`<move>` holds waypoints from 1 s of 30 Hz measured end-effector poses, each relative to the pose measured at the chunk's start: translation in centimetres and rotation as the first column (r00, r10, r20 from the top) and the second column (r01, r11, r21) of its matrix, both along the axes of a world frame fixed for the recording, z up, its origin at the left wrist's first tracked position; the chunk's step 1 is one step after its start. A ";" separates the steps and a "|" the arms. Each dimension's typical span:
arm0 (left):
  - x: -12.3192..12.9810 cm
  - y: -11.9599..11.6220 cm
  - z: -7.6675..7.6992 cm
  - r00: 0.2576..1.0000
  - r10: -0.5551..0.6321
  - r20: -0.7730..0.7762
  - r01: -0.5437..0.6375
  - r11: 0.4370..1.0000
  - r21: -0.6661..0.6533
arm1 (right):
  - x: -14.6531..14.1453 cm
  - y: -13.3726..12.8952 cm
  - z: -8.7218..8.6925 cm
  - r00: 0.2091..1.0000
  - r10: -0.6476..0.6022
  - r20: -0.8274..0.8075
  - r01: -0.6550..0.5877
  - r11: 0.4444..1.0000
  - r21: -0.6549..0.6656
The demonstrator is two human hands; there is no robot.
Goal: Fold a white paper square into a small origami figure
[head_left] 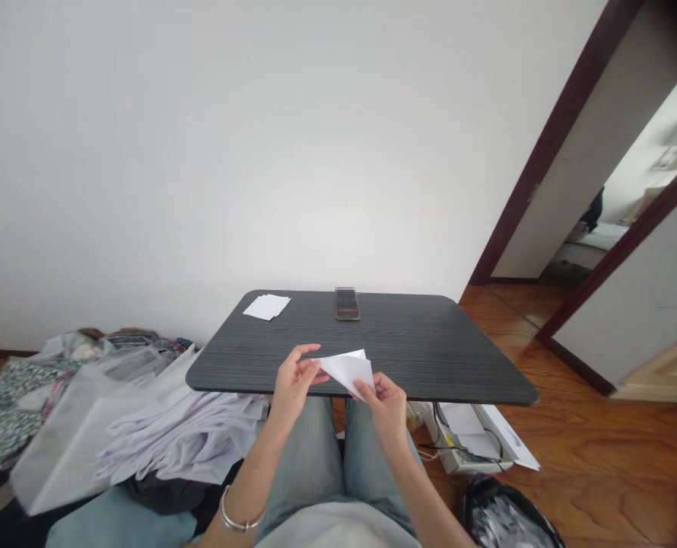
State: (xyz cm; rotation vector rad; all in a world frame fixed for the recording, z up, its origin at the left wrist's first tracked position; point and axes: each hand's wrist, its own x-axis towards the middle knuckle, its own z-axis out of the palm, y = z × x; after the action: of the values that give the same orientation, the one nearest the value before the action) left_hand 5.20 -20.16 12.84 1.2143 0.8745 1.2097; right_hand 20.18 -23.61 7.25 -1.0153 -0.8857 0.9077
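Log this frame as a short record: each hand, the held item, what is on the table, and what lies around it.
Left hand: fingers at the pointed end of the folded white paper
Right hand: thumb and fingers gripping its wider end
Held item position: over the near side of the dark table
On table: small white sheets, far left; dark rectangular object, far edge
Left of table: heaped fabric
Right, on floor: white box, black bag
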 end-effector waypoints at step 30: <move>0.2 0.3 0.3 0.991 -0.055 -0.119 0.051 0.998 -0.042 | 0.9 0.2 1.3 0.998 0.069 -0.010 -0.069 0.997 -0.045</move>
State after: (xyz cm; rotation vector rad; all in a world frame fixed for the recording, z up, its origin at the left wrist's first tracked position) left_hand 5.40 -19.86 13.10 1.2810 0.9443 1.0812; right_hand 21.13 -23.45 8.52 -1.0245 -0.9015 0.9933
